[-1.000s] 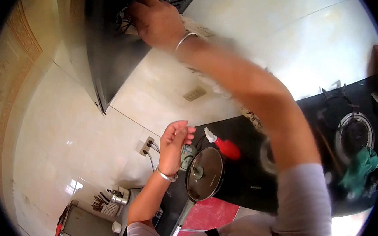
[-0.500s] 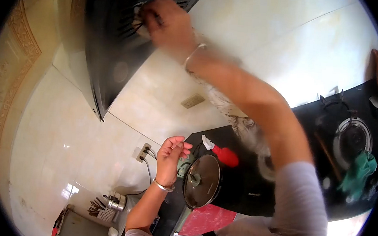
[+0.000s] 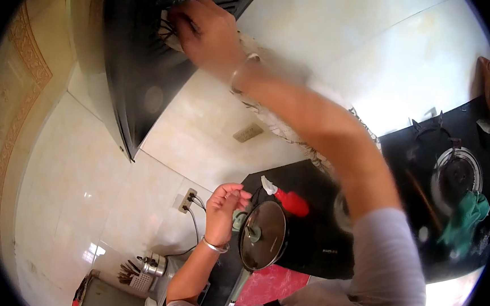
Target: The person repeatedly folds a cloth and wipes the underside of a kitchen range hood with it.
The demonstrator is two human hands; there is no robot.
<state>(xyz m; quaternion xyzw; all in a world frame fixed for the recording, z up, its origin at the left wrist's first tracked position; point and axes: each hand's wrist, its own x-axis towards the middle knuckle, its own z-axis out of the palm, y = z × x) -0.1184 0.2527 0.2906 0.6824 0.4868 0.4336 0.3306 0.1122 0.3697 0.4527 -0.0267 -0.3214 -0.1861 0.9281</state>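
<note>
My right hand (image 3: 210, 34) reaches up and is closed on a cream cloth (image 3: 273, 121) with dark markings. It presses part of the cloth to the slatted underside of a black range hood (image 3: 148, 72); the rest hangs behind my forearm. My left hand (image 3: 224, 211) is raised in the air, fingers loosely bent and apart, with nothing visible in it. Close to it are a pan with a glass lid (image 3: 265, 234) and a spray bottle's red and white top (image 3: 287, 198).
A black gas stove (image 3: 328, 267) runs along the tiled wall, with a green cloth (image 3: 464, 225) on its right part. Plugged cords hang from a wall socket (image 3: 186, 200). A holder with utensils (image 3: 140, 282) stands at lower left.
My right hand has moved slightly left along the hood with the cloth, and the hanging part has swung. My left hand stays nearly in place, its fingers still loosely bent.
</note>
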